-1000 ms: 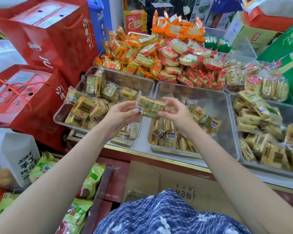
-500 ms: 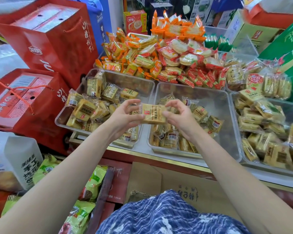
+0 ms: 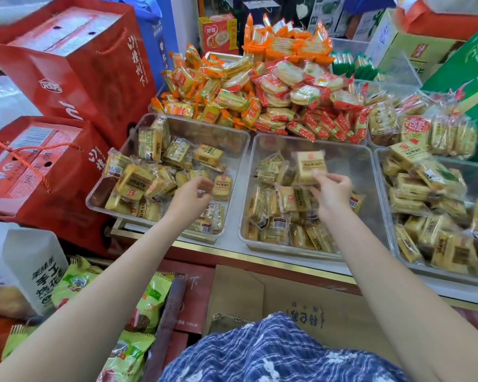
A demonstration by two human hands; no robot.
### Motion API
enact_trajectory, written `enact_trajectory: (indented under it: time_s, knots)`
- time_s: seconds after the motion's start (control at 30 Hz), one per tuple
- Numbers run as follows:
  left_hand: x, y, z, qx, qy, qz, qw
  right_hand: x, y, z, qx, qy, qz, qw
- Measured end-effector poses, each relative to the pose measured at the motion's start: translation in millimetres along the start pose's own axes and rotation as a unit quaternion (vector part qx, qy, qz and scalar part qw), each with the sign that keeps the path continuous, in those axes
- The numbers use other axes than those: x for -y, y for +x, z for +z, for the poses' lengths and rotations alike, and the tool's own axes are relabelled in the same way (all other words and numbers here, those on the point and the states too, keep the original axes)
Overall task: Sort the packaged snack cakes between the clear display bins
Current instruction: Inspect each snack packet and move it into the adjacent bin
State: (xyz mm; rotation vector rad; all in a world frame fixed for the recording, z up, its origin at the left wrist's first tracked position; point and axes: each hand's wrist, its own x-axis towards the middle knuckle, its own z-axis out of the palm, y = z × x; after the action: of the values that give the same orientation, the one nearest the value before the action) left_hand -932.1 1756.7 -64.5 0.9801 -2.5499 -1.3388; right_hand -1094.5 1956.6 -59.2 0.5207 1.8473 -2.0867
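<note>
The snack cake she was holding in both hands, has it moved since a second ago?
Yes. The snack cake, now pinched by the right hand alone, went rightward from the divide between the bins to over the middle bin.

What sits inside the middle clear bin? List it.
The middle clear bin holds yellow packaged snack cakes heaped toward its front. The right hand pinches one snack cake above them. Lower layers are covered.

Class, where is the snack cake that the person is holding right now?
In the head view, the snack cake is pinched in the right hand, raised over the middle clear bin.
</note>
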Motion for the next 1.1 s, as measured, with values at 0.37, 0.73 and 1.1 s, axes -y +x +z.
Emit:
enact_trajectory:
  time_s: [0.37,0.73,1.1]
  knots:
    - [64.4,0.8,-19.8,-0.065,0.274,-0.027,0.959,-7.9,-7.9,37.6,0.065,-0.437,-0.332,0.834]
    - [98.0,-6.5,-27.9,-0.06,0.378,-0.013,0.924,-81.3,-45.3,159.4,0.474,-0.682,-0.257,0.494]
    - [87.6,3.9,-41.3,-0.003,0.295,-0.075,0.953,-86.6,-43.5,154.9,0.385,-0.664,-0.33,0.549]
